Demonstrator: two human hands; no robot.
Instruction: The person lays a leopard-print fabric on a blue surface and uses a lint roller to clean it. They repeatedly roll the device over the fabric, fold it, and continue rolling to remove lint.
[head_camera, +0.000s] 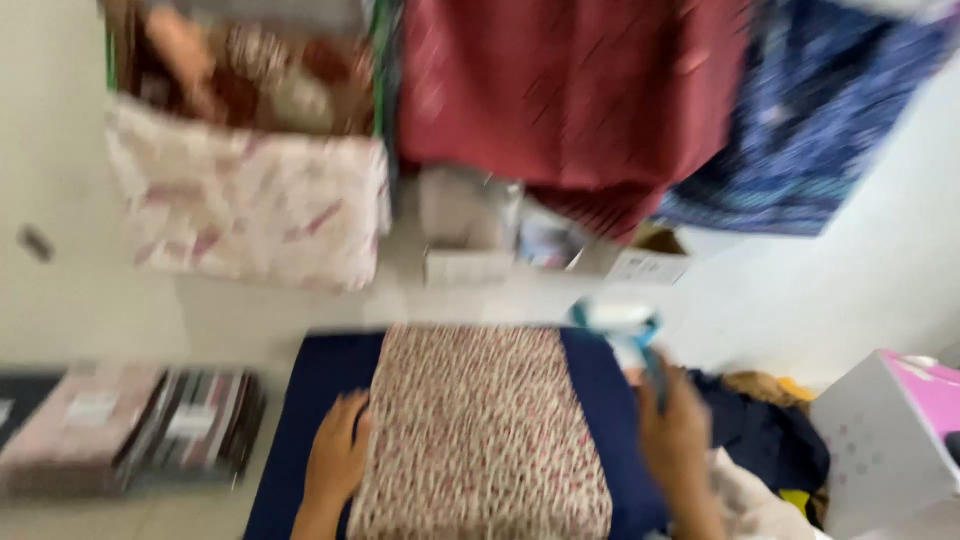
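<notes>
Gripped in the right hand is a white and teal handheld iron or steamer, its handle enclosed by the curled fingers while its head is held just past the far right corner of the folded patterned cloth; the picture is blurred, so the exact kind of appliance cannot be told. Laid flat on the near left edge of that cloth is the left hand, with the fingers spread and nothing held. The cloth, cream with small reddish marks, is spread in a neat rectangle on a dark blue padded surface directly below the camera. To the left, on the floor, packaged folded fabrics are stacked side by side. Hung at the top of the view are a maroon garment, a blue patterned garment and a pale floral fabric. A white and pink box is seen at the right, beside a heap of clothes.
</notes>
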